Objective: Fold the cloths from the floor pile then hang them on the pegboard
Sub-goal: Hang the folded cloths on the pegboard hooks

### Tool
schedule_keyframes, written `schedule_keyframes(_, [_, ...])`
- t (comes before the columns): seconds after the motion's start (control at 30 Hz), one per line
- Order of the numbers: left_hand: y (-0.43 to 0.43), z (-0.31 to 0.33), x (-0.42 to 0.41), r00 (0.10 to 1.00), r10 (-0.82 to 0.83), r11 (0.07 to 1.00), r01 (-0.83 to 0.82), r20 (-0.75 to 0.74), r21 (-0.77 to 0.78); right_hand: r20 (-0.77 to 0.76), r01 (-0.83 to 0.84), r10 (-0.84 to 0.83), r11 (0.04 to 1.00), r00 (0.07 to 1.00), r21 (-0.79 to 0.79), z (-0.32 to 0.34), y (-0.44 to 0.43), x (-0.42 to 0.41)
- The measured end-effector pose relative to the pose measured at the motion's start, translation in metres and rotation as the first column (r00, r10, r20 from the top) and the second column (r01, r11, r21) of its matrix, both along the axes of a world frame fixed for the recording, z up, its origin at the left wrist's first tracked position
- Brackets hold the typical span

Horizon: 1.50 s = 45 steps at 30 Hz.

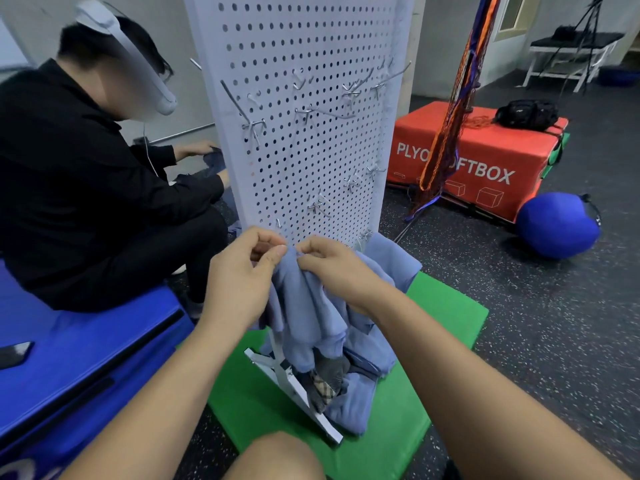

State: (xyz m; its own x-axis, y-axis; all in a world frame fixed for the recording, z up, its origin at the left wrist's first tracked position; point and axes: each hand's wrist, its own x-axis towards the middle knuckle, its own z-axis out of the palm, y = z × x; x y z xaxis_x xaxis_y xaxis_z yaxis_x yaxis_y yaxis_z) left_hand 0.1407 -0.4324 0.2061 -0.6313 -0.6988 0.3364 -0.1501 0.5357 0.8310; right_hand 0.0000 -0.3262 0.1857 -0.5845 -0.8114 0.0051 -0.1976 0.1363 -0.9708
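A white pegboard (304,133) stands upright on a green mat (446,317), with several metal hooks on its face. At its lower edge I hold a blue cloth (304,299) that hangs down in folds. My left hand (242,271) pinches its top edge from the left. My right hand (332,265) pinches the same edge from the right, fingertips almost touching. Another blue cloth (388,251) hangs on a low hook at the board's right side. At the board's foot lies a pile of blue cloths (356,400) with a checked piece (323,386) among them.
A person in black (86,188) sits on a blue mat (69,368) at the left, handling a cloth behind the board. A red soft box (485,161) with a black bag, a hanging rope net (457,98) and a blue ball (557,225) are at the right.
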Motion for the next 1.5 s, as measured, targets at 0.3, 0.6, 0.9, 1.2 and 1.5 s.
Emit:
schedule_keyframes(0.3, [-0.012,0.057,0.01,0.979,0.042,0.989,-0.069,-0.199,-0.129,0.023,0.081,-0.078,0.967,0.997,-0.242,0.055,0.001,0.005])
schedule_keyframes(0.6, [-0.024,0.008,0.007,0.977,0.196,0.839,-0.123,0.083,-0.53,-0.378,0.188,-0.141,0.978,0.915,0.09,0.028,-0.031,-0.01])
schedule_keyframes(0.9, [0.004,-0.028,0.009,0.982,0.182,0.907,-0.145,0.057,-0.394,-0.439,0.188,-0.179,0.982,0.88,-0.023,-0.013,-0.002,-0.011])
schedule_keyframes(1.2, [0.056,-0.132,-0.007,0.935,-0.12,0.951,0.205,0.334,-0.233,-0.416,0.351,-0.31,0.936,0.855,0.026,-0.118,0.063,-0.006])
schedule_keyframes(1.5, [0.083,-0.274,-0.046,0.745,-0.317,0.901,0.43,0.587,-0.059,-0.297,0.462,-0.379,0.836,0.876,0.297,-0.279,0.119,-0.013])
